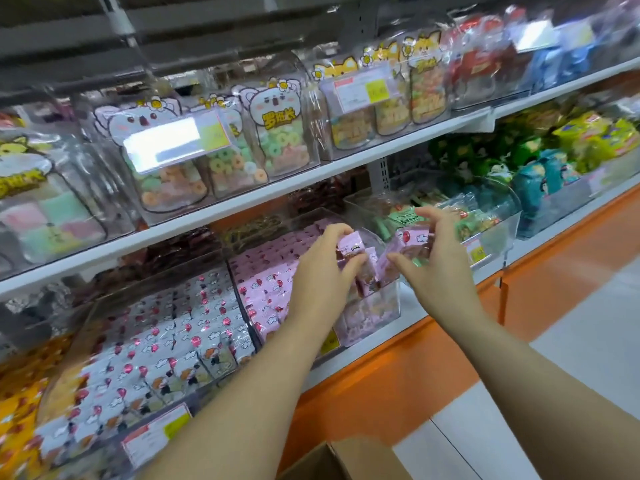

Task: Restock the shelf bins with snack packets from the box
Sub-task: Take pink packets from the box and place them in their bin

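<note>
Head: perhaps gummy bags (277, 140) above pink packets (266, 282)

Bins: clear hard-plastic shelf bins (377, 306), smooth and glossy, with glare on the walls.
Packets: pink film snack packets (266, 271), shiny and slightly crinkled; white film packets (166, 334) at 8 o'clock have the same sheen.
Pouches: clear animal-shaped plastic pouches (277, 133) at 11 o'clock, glossy and reflective.
Shelf: white shelf board (242, 199), smooth and painted.
Base: orange base panel (398, 368) at 5 o'clock, smooth with a satin sheen.
Box: brown cardboard box (356, 459) at 6 o'clock, matt.
Floor: pale floor tiles (588, 323) at 3 o'clock, smooth with a faint shine.
Label: white-and-yellow paper price label (156, 434) at 7 o'clock, flat.
</note>
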The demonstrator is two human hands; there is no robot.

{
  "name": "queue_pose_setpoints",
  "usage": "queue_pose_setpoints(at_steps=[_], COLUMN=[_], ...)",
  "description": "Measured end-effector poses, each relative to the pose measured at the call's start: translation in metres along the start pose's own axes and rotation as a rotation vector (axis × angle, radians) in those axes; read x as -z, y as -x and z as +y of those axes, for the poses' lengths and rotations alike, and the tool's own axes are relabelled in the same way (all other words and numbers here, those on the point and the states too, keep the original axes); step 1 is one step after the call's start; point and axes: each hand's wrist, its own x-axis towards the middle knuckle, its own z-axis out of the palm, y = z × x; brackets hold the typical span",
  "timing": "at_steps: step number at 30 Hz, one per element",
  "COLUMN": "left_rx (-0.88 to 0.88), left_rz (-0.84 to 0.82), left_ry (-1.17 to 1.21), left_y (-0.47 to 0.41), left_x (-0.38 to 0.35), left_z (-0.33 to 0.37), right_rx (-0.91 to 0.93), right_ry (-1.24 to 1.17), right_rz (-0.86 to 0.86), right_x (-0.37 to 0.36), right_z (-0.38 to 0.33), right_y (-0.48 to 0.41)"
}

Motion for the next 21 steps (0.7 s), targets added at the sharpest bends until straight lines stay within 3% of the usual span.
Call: queue_pose_setpoints(at_steps=[15, 21], left_rx=[-0.06, -0.16], left_rz=[-0.129, -0.249], left_ry=[-0.74, -0.854], left_y=[-0.015, -0.011], left_x=[-0.023, -0.022], left_z=[-0.03, -0.044], right_rx=[0.183, 0.207], right_ry=[0.324, 0.41], right_rz=[-0.331, -0.354], right_x=[-0.029, -0.034], right_z=[0.03, 0.033], right_y=[-0.033, -0.041])
